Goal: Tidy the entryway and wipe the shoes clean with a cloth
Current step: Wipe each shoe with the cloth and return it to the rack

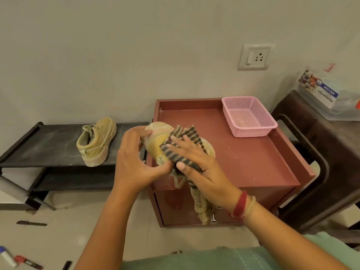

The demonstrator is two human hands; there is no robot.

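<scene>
A: Where do we stand? Big pieces first.

B: We're facing the red-brown wooden cabinet [253, 162] with its raised rim. To its left is the low black shoe rack [48, 145]. A pink plastic mesh basket [251, 131] sits at the cabinet's far right corner. One dusty tan canvas sneaker [95, 141] rests on the rack's top shelf, well apart from our work.

A: And the one we're cleaning?

B: The other tan sneaker [155, 145] is at the cabinet's front left corner; we cannot tell whether it touches the top. Our left hand [134, 160] is clamped on it, fingers curled over the pale rounded end and thumb near the lower end. Our right hand [198, 164] has its fingers spread and nearly straight. It presses the brown-and-cream striped cloth [185, 133] flat on the upper, and the cloth's tail hangs loose below.

A: How will it handle?

B: We judge it light, with a soft upper that gives under pressure and a stiffer sole. We'd best grip by the sole and heel, and mind the dangling lace [178, 182].
</scene>
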